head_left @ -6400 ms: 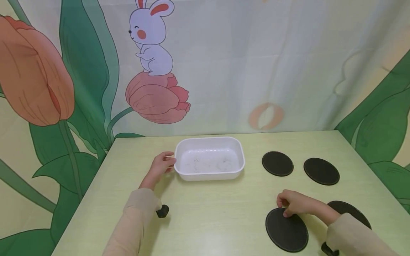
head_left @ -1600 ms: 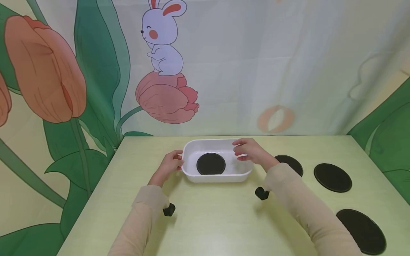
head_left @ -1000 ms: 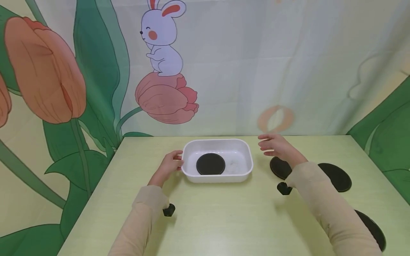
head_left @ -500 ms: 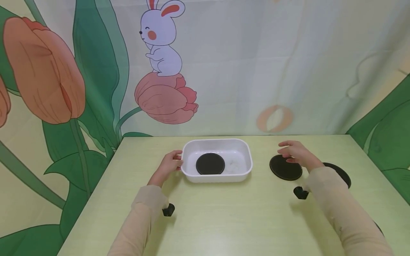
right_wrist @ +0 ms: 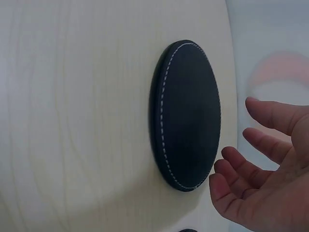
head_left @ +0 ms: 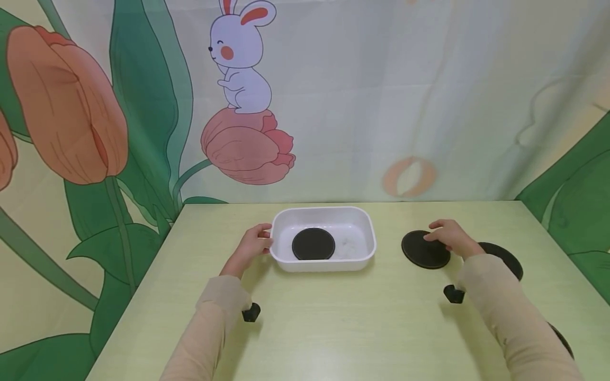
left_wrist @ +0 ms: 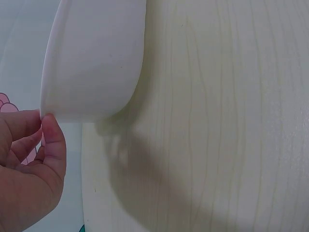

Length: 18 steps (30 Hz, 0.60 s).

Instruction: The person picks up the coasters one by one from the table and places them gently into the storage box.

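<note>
In the head view a white rectangular tub (head_left: 321,266) stands at the back middle of the table, with one round black coaster (head_left: 313,244) lying in its left half. My left hand (head_left: 251,244) pinches the tub's left rim between thumb and fingertips, as the left wrist view of the tub wall (left_wrist: 94,63) confirms. To the right, my right hand (head_left: 454,238) hovers at the far right side of another black coaster (head_left: 421,254). Its fingers are spread and loosely bent around nothing. White stitching runs round this coaster (right_wrist: 188,116) in the right wrist view.
Farther right lies a third coaster (head_left: 506,257), partly hidden by the right sleeve. A further coaster (head_left: 562,341) shows only as a sliver beside the forearm. Behind the pale wooden table (head_left: 333,323) hangs a printed curtain (head_left: 333,106). A black block (head_left: 454,294) sits under each cuff.
A coaster that lay by my right hand is now in the tub. The right hand has since let go, left the tub and moved right to another coaster. My left hand stays at the rim.
</note>
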Tool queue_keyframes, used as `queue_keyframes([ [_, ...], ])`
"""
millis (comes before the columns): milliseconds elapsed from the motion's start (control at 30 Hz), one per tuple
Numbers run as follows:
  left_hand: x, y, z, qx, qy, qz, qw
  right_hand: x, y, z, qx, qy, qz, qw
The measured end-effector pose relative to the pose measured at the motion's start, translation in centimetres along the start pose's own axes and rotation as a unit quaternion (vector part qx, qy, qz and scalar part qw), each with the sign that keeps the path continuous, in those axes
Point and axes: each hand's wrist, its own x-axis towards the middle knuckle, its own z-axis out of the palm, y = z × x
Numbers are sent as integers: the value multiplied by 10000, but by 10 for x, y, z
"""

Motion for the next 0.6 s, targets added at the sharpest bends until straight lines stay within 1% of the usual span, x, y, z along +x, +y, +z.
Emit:
queue_keyframes([
  [133, 0, 0, 0, 13, -12, -21, 10000, 0, 5, 2, -77, -42, -7, 10000],
  [367, 1, -4, 0, -48, 62, 49, 10000, 2, 12, 5, -115, 20, -8, 9999],
  [467, 1, -4, 0, -37, 70, 57, 10000, 4, 14, 4, -346, 170, -100, 9992],
  [600, 2, -4, 1, -44, 67, 80, 9999, 7, 18, 4, -752, 533, -208, 9955],
])
